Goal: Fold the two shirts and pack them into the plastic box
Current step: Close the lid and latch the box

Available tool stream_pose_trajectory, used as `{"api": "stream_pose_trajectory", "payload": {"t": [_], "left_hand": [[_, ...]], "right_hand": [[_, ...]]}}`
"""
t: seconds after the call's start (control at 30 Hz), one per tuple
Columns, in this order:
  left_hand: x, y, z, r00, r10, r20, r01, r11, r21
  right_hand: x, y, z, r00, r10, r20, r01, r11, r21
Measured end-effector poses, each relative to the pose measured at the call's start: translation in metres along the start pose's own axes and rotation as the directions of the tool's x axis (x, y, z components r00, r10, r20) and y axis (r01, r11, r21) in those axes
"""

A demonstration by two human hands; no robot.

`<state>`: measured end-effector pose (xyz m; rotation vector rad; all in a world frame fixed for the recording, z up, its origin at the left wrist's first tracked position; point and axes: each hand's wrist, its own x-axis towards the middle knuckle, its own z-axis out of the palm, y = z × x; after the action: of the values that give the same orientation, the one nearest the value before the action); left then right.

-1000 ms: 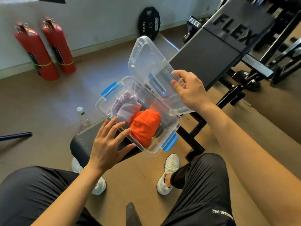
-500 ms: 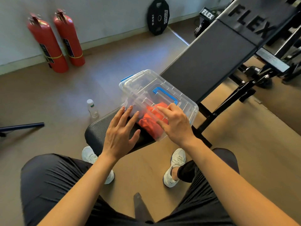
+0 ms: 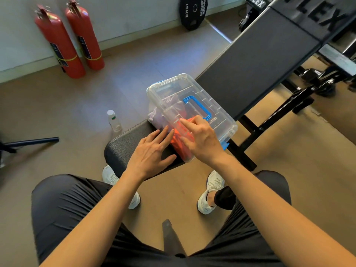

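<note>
The clear plastic box (image 3: 221, 120) with a blue handle sits on the black bench seat (image 3: 127, 145), its lid (image 3: 173, 89) lying closed on top. Through the plastic I see the orange shirt (image 3: 178, 140) at the near end and the pale lilac shirt (image 3: 159, 116) at the far end. My right hand (image 3: 202, 140) rests on the lid's near end, fingers pressing down. My left hand (image 3: 152, 152) lies flat against the box's near left side, fingers spread, holding nothing.
The inclined black backrest (image 3: 256, 60) rises behind the box. Two red fire extinguishers (image 3: 67, 39) stand by the wall, a 15 kg weight plate (image 3: 192, 12) leans there, a small bottle (image 3: 114, 120) stands on the floor, and a dark bar (image 3: 30, 142) lies at left.
The lid, held up open by my right hand one second ago, has come down onto the box. My right hand moved onto the lid's near end; my left hand stayed beside the box.
</note>
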<state>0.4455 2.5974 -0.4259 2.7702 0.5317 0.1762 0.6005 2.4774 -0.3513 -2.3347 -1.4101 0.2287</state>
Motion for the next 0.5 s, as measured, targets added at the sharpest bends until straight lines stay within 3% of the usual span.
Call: {"api": "stream_pose_trajectory", "payload": {"t": [0.1, 0.17, 0.27, 0.37, 0.43, 0.5], "left_hand": [[0.001, 0.002, -0.003, 1.000, 0.010, -0.009, -0.010, 1.000, -0.016], [-0.001, 0.005, -0.007, 0.996, -0.010, -0.092, 0.000, 0.994, -0.109], [0.001, 0.001, -0.018, 0.928, -0.260, -0.265, 0.119, 0.884, -0.452], [0.018, -0.011, -0.040, 0.849, -0.462, -0.257, 0.200, 0.732, -0.651], [0.039, -0.016, -0.058, 0.815, -0.507, -0.281, 0.225, 0.724, -0.653], [0.063, -0.020, -0.072, 0.814, -0.483, -0.322, 0.235, 0.781, -0.578]], "right_hand": [[0.006, 0.006, -0.001, 0.999, 0.043, 0.000, -0.043, 0.995, -0.085], [0.008, 0.009, -0.003, 0.998, 0.059, 0.025, -0.057, 0.994, -0.096], [0.007, 0.013, -0.006, 0.997, 0.040, 0.065, -0.033, 0.994, -0.100], [0.001, 0.015, -0.007, 0.995, 0.014, 0.102, -0.001, 0.991, -0.132], [-0.003, 0.016, -0.006, 0.995, 0.015, 0.102, -0.002, 0.992, -0.127], [-0.004, 0.017, -0.005, 0.996, 0.016, 0.092, -0.005, 0.994, -0.112]]}}
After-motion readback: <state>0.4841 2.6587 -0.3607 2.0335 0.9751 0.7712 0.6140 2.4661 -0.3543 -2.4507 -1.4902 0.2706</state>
